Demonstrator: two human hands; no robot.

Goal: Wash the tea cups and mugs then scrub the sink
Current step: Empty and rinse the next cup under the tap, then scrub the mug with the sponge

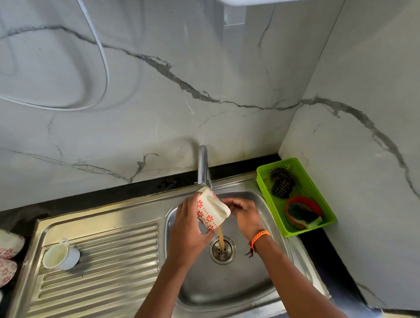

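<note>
Your left hand (186, 233) grips a white mug with red flower print (211, 212), fingers curled round its wall, and holds it tilted over the sink basin (232, 284) just below the tap (202, 166). A thin brown stream (220, 238) runs from the mug's lower edge down to the drain (222, 250). Your right hand (244, 216) sits just beside the mug with its fingers curled toward the rim; the mug hides the fingertips, so you cannot tell whether they grip it or merely touch it. An orange cord bracelet (259, 239) circles that wrist. On the ribbed drainboard (101, 269) a plain white cup (61, 255) lies tipped on its side. At the left frame edge, flower-print mugs (5, 256) are cut off, their number unclear. Right of the basin, a green basket (299, 231) holds a dark scourer (282, 186) and a sponge (304, 216) in a red-rimmed dish, its details hard to make out.
</note>
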